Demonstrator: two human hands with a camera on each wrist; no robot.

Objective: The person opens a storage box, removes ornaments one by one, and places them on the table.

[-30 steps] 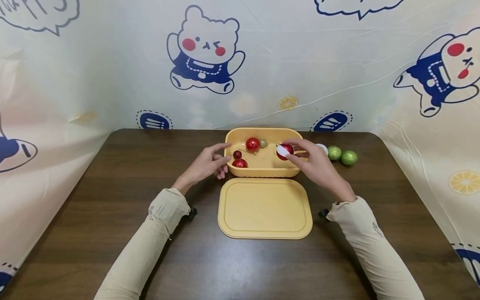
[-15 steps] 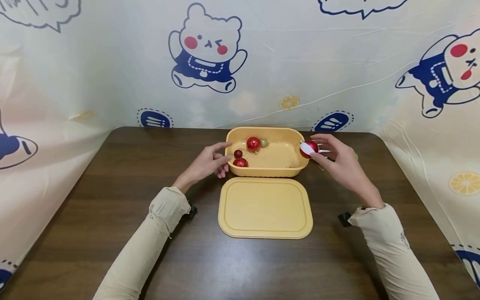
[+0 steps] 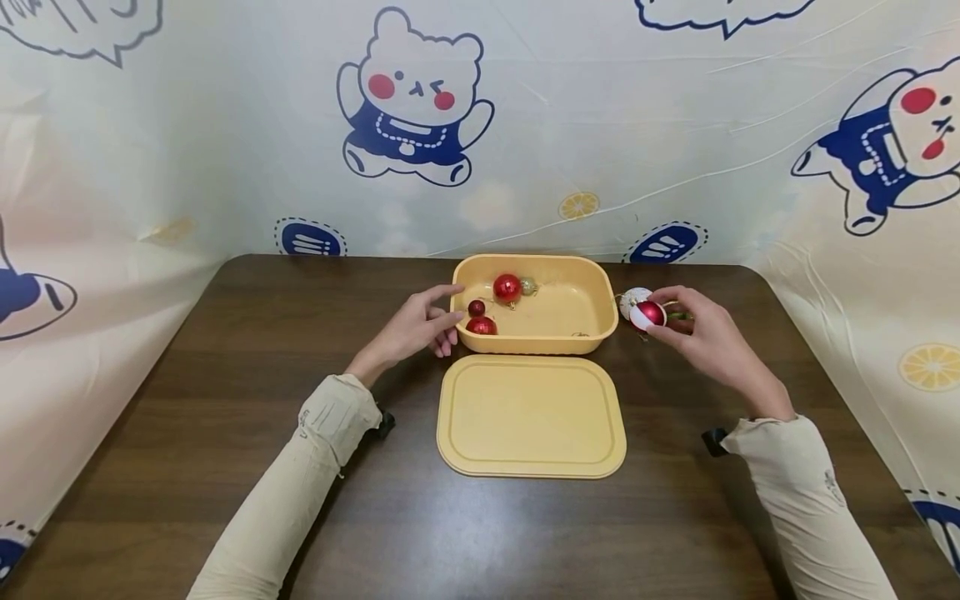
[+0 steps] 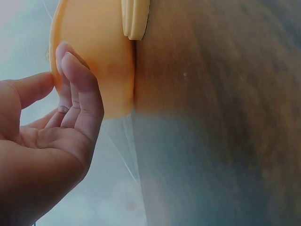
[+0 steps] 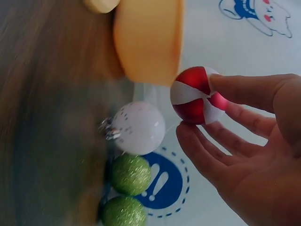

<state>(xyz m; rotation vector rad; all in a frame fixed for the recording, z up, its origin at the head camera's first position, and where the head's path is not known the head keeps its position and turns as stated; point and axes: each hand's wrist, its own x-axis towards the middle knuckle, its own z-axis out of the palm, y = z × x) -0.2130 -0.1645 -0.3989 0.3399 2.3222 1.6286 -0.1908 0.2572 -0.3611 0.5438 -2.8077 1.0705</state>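
Pinching a red-and-white bauble [image 3: 647, 315], the right hand [image 3: 708, 342] hovers beside the tub [image 3: 600, 321]; left hand [image 3: 416, 327] open.

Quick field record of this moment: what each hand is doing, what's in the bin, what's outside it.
right hand: pinches red-and-white ball, right of the bin, outside it
left hand: open, fingers touch bin's left wall
yellow bin: holds three red balls and a small gold one
lid: flat on table, in front of bin
beside bin: white ball, two green glitter balls
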